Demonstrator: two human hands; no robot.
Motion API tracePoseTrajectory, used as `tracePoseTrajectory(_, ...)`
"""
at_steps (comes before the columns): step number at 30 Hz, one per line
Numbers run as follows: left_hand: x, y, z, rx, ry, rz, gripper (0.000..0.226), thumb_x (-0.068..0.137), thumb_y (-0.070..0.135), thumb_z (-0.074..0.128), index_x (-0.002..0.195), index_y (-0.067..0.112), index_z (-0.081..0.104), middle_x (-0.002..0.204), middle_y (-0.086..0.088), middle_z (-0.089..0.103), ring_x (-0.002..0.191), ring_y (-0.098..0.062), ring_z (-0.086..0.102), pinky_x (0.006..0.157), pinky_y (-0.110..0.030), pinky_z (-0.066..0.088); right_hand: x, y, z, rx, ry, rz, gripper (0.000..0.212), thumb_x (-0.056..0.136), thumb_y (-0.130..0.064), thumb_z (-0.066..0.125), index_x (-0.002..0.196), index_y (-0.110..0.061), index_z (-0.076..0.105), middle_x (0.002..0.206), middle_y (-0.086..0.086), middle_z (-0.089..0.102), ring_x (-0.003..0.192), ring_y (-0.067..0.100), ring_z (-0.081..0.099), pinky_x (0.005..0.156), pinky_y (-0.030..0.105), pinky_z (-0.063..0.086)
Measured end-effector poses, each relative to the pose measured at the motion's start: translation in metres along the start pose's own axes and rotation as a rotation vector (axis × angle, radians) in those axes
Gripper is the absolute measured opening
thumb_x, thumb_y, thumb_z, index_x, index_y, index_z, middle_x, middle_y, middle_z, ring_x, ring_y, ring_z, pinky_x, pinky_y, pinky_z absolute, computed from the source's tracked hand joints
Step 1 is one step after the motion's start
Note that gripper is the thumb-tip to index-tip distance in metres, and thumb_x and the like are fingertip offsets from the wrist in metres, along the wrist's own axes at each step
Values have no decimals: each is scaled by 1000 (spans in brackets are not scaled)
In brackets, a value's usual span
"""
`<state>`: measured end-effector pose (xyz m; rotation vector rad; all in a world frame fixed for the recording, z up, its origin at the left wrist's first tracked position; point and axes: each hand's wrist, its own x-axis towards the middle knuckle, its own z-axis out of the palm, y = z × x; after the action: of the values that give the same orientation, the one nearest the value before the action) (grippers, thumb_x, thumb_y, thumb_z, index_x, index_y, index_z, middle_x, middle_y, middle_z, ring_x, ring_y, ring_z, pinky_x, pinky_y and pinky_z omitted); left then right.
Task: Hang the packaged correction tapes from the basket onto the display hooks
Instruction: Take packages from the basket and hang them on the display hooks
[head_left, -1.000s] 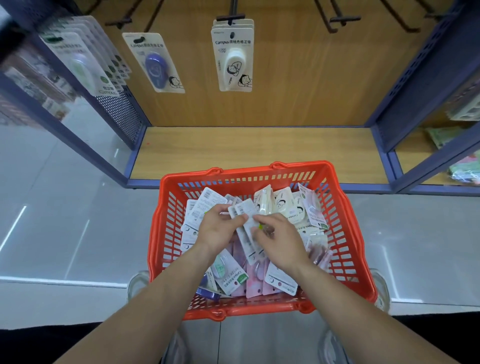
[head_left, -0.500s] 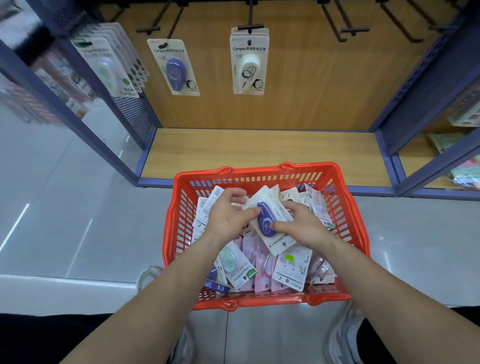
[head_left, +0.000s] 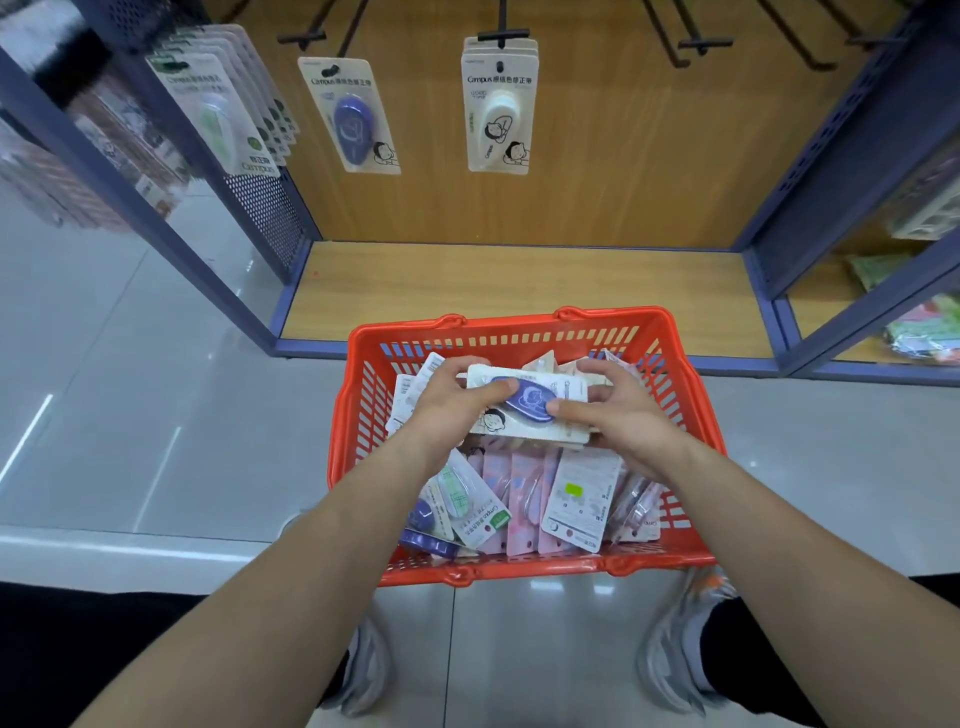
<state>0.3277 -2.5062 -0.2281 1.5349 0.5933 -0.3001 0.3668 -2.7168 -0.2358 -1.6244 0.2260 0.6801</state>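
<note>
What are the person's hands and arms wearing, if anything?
The left hand and right hand are bare: no gloves, rings or watch show. The left forearm and right forearm are uncovered as far as the frame edge; no sleeve is visible.

Bright, even light; glare streaks the floor (head_left: 104, 415); edges bend and blur.

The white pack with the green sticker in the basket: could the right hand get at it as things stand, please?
Not quite yet, probably: the right hand and left hand both grip the purple correction tape pack. The green-sticker pack itself lies largely uncovered on top, just below that hand.
</note>
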Motion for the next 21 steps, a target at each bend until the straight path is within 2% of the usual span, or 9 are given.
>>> tracePoseTrajectory(3,-3,3,1,81,-36,-25,64,57,38,92,106,21,56,110,-7,71,95,-29,75,92,-49,57,4,-4,-2,80,125,-91,82,68,-11,93,138,-19,50,114,14,69,96,27,73,78,37,57)
tracePoseTrajectory(5,-6,4,0,166,-106,-47,71,51,42,91,111,26,57,117,-6,69,99,-28,74,94,-47,58,3,-7,-3,52,138,-127,76,70,-10,92,135,-17,53,113,11,68,99,23,71,80,34,55)
tracePoseTrajectory(8,-7,3,0,208,-210,-56,67,57,39,89,118,33,62,121,-7,69,103,-26,73,97,-46,57,1,-10,-3,54,73,-146,61,76,-9,87,131,-15,59,115,8,70,99,20,72,86,36,58)
tracePoseTrajectory(11,-6,1,-3,182,-234,-57,56,71,22,84,122,21,61,115,-5,75,102,-27,74,93,-44,58,0,-10,-8,120,31,-98,43,91,-16,75,131,-18,61,118,3,72,101,15,71,91,34,56)
tracePoseTrajectory(13,-4,-3,-7,162,-171,-79,50,78,14,82,121,18,58,115,-8,75,99,-29,75,88,-45,59,-4,1,-21,-66,104,-53,40,95,-24,71,132,-19,60,115,0,70,95,10,68,82,24,52)
tracePoseTrajectory(15,-3,-8,-11,138,-102,-100,60,68,20,84,121,18,56,119,-10,73,97,-30,75,87,-48,60,-8,22,-36,-328,145,-24,38,94,-23,72,129,-16,59,106,-2,66,89,7,64,69,16,46)
tracePoseTrajectory(17,-2,-11,-12,157,-52,-127,69,62,25,82,125,19,55,118,-9,72,92,-27,75,79,-43,60,-9,42,-44,-515,124,3,37,90,-24,78,121,-16,61,98,-4,61,87,11,61,67,18,42)
tracePoseTrajectory(18,-3,-12,-12,173,-40,-130,67,66,24,83,127,19,54,115,-8,72,88,-25,74,74,-38,58,-8,48,-44,-586,108,2,34,87,-25,80,115,-19,62,93,-6,58,83,11,60,65,20,41)
tracePoseTrajectory(21,-1,-16,-11,197,-17,-119,46,83,13,78,122,17,55,101,-3,72,80,-21,70,67,-30,53,-2,50,-34,-638,70,-77,15,88,-19,80,97,-23,68,81,-11,59,76,10,59,65,23,40)
